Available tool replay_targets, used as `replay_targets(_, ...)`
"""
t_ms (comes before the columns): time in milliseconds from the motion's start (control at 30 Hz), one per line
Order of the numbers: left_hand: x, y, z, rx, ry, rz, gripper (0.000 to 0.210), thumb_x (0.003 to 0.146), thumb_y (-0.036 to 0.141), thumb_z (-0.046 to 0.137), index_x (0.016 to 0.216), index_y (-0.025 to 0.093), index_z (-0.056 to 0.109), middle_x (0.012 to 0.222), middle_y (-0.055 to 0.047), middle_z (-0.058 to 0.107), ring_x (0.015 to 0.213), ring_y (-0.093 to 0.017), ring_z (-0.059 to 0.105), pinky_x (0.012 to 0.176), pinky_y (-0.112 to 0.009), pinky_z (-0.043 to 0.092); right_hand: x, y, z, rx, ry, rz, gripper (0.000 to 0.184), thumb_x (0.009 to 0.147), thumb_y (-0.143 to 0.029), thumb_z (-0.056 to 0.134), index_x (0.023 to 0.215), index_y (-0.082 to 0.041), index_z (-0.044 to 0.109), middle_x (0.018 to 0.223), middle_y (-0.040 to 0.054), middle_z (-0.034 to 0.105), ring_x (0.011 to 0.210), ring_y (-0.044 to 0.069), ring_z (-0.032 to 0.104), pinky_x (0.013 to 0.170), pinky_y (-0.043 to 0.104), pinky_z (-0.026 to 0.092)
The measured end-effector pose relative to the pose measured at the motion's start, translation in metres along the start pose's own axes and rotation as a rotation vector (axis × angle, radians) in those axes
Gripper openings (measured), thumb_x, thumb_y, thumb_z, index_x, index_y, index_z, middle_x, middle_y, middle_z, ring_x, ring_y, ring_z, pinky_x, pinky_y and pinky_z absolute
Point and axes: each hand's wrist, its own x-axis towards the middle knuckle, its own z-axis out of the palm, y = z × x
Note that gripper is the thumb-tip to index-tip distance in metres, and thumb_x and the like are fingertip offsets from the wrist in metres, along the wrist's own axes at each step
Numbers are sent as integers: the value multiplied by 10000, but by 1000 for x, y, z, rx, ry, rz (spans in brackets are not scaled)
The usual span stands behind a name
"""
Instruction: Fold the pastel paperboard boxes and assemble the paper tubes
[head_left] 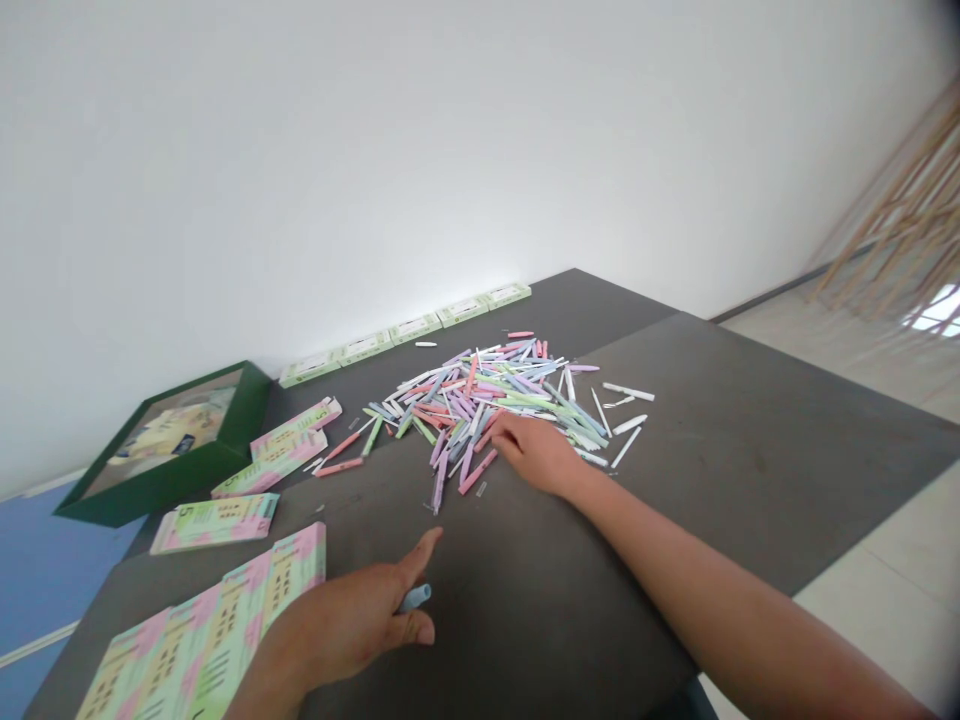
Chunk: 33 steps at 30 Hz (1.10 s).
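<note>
My left hand [352,620] is at the lower left above the table, thumb stretched out and the other fingers curled round a light blue pen [415,598]; only one end of it shows. At the near edge of a heap of pens [480,395] in pink, purple, green, blue and white, my right hand [534,452] has its fingers bent down in a pinch. A red pen [489,430] lies at those fingertips and seems to be gripped; the fingers partly hide it. Another red pen [478,472] rests just below them.
Flat pink-and-green cartons [247,610] lie at the lower left, with more cartons [214,522] behind. A green box [247,415] holding a pale cloth-like item stands farther back. Light green boxes [415,328] line the wall. The dark table [720,420] ends at the right.
</note>
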Motion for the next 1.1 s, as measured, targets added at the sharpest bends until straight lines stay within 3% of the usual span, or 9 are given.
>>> replay_targets(67,-1,0,0,-2,11,9,805,776,430,529,1456,229,148,1210,-98,613,1027,-274,601,814,-308,436,6,14,-1,-24,57,96,185,901,-269,401,882,-177,560,796,37,623,738,159,535,632,242,313)
replay_targets(167,-2,-1,1,-9,24,26,814,776,439,529,1457,224,138,1215,-102,610,1038,-273,596,825,-307,431,9,23,3,-39,72,124,185,900,-268,396,878,-177,557,815,35,629,728,159,534,627,244,318)
replay_targets(333,0,-1,1,7,21,17,810,779,411,536,1458,233,130,1229,-104,599,1062,-281,581,844,-332,421,11,15,13,-143,-24,10,242,917,-253,360,988,-192,584,956,53,624,865,170,548,721,255,355)
replay_targets(467,-1,1,1,3,19,17,813,778,410,552,1457,225,144,1211,-111,611,1039,-290,592,838,-342,421,25,9,18,-397,-129,-128,270,918,-236,353,1036,-205,594,1023,82,584,963,199,522,791,286,364)
replay_targets(667,-3,1,-1,28,28,13,803,782,428,538,1455,246,140,1132,-95,653,960,-284,621,780,-336,441,51,14,21,-533,-147,-143,281,898,-250,405,1115,-181,571,1113,153,515,1085,285,438,854,395,345)
replay_targets(867,-2,2,-3,91,33,18,806,774,411,540,1451,258,131,1016,-101,681,878,-294,634,716,-352,455,60,16,16,-584,-173,-202,257,898,-197,392,1057,-158,589,1129,160,499,1065,281,433,858,408,322)
replay_targets(1000,-5,3,-3,81,44,12,790,776,410,541,1448,253,157,999,-94,685,869,-289,636,719,-340,455,57,14,7,-569,-117,-215,222,897,-232,410,1037,-159,567,1086,140,529,1041,263,448,867,380,314)
replay_targets(1100,-6,5,-3,107,48,10,782,780,424,539,1447,257,167,1009,-99,680,877,-293,631,712,-335,453,51,17,-1,-415,13,-125,182,881,-261,434,986,-157,540,997,109,571,945,228,500,814,328,344)
